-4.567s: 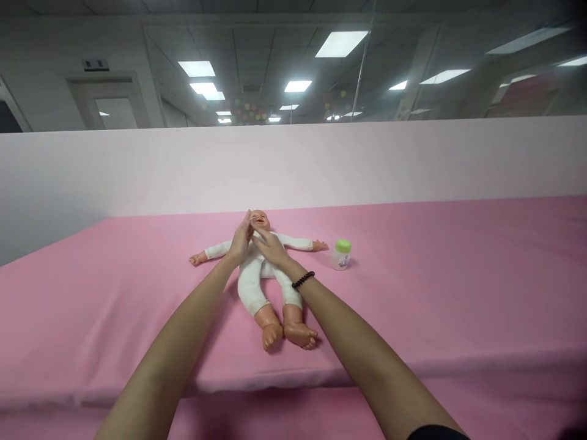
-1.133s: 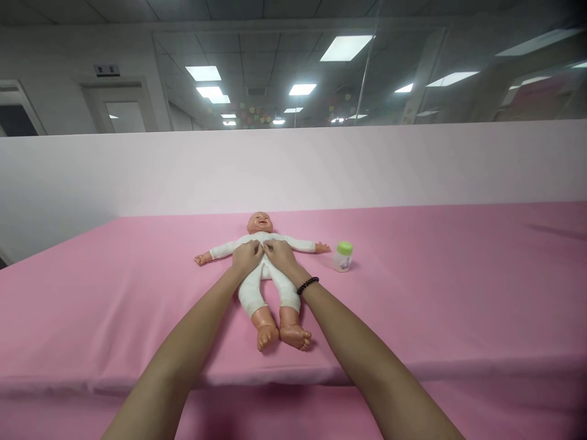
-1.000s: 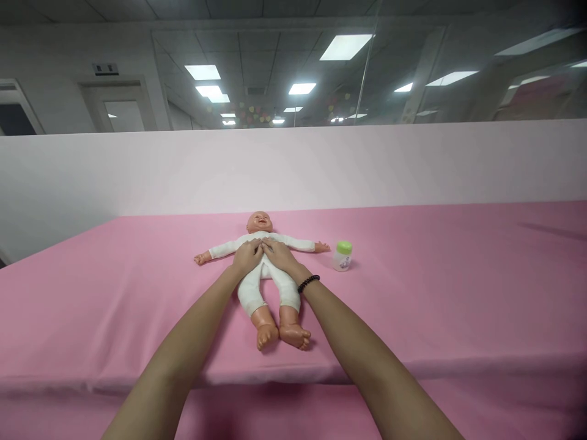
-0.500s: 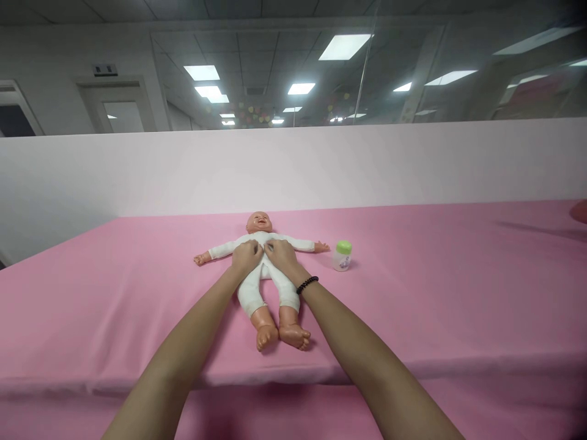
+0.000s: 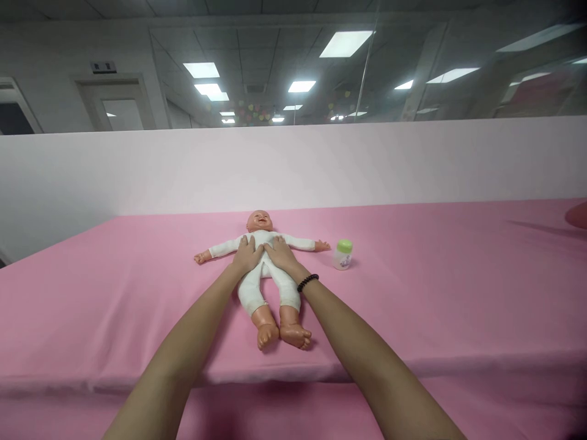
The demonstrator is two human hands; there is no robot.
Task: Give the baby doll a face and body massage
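A baby doll with a white cloth body lies on its back on the pink padded surface, head away from me and feet toward me. Its arms are spread to both sides. My left hand lies on the left side of its torso, fingers stretched out. On the right side of the torso rests my right hand, also with fingers extended and a black beaded bracelet at the wrist. The two thumbs are close together over the doll's middle. Both palms are hidden against the doll.
A small clear jar with a green lid stands right of the doll's hand. Behind the surface runs a low white wall with glass above. A reddish rounded object shows partly at the right edge.
Both hands have gone from curled fingers to fingers stretched out flat on the doll's torso. The doll and the jar have stayed in place.
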